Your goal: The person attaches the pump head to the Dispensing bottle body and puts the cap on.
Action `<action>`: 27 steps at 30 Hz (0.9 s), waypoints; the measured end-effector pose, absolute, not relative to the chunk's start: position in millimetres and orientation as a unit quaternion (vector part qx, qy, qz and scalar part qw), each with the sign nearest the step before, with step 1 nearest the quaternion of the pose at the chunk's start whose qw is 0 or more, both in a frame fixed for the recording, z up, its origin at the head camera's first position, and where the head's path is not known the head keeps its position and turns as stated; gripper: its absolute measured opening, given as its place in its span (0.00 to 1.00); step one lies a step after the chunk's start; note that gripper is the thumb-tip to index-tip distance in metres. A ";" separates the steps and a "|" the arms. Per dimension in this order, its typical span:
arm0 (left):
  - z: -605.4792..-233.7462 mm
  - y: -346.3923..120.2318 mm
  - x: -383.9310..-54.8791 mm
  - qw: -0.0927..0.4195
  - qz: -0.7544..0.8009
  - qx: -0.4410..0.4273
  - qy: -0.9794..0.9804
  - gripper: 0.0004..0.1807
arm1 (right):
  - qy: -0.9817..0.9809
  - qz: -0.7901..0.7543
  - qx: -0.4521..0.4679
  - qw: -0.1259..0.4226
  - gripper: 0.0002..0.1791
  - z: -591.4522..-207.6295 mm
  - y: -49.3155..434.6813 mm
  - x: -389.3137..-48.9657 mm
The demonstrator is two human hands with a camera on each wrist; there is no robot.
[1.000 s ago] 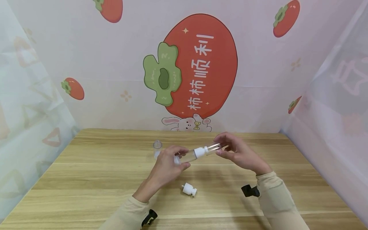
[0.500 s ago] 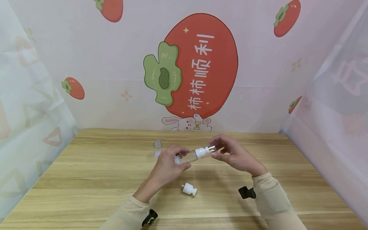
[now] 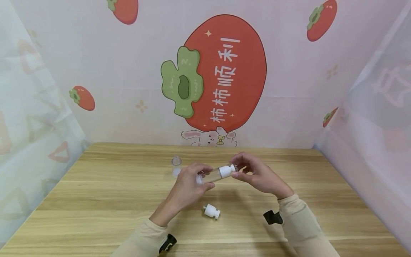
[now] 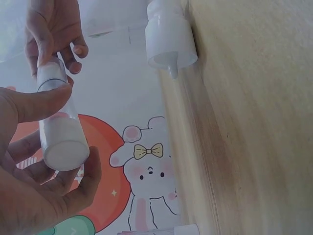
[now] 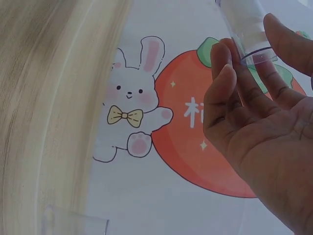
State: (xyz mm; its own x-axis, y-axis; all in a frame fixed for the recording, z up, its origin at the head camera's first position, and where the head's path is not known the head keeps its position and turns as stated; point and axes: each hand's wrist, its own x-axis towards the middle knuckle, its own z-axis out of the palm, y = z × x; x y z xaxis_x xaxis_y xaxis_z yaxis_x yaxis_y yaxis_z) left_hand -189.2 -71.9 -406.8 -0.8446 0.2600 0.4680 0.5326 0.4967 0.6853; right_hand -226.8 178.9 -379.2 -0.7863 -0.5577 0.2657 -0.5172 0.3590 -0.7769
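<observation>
My left hand [image 3: 187, 187] grips a slim clear bottle [image 3: 212, 175] with a whitish base [image 4: 66, 154], held tilted over the table. A white pump head [image 3: 226, 171] is fitted on its right end. My right hand [image 3: 258, 176] pinches a clear cap [image 5: 260, 57] between thumb and fingers; the cap surrounds the pump head. In front of the hands a second white pump head [image 3: 211, 211] lies on its side on the table, its short nozzle [image 4: 173, 71] showing in the left wrist view.
Behind my left hand stands another clear container [image 3: 176, 164], whitish at its bottom and partly hidden by the hand. The wooden table [image 3: 112, 200] ends at a printed backdrop [image 3: 128, 125], with printed sheets at both sides.
My right hand has moved left and slid the clear cap from the pump head's tip down over it. My left hand and the bottle have stayed almost still.
</observation>
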 end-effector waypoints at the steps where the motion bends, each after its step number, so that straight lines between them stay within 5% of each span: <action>1: -407.2 -72.0 -189.6 0.156 -0.441 -0.236 -0.852 0.21 | 0.824 -0.463 -0.327 0.018 0.16 -379.9 178.5 -226.8; 27: -408.5 -72.0 -190.2 0.173 -0.444 -0.239 -0.846 0.20 | 0.834 -0.444 -0.327 -0.036 0.13 -382.3 168.9 -224.6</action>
State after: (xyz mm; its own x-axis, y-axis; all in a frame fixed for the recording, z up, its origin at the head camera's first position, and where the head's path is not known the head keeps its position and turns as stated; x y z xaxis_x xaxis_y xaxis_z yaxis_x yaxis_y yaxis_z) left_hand -190.2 -72.0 -408.5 -0.8267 0.2507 0.5037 0.5569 0.4925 0.6688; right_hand -224.6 168.9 -382.3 -0.7834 -0.5135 0.3501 -0.5771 0.3920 -0.7164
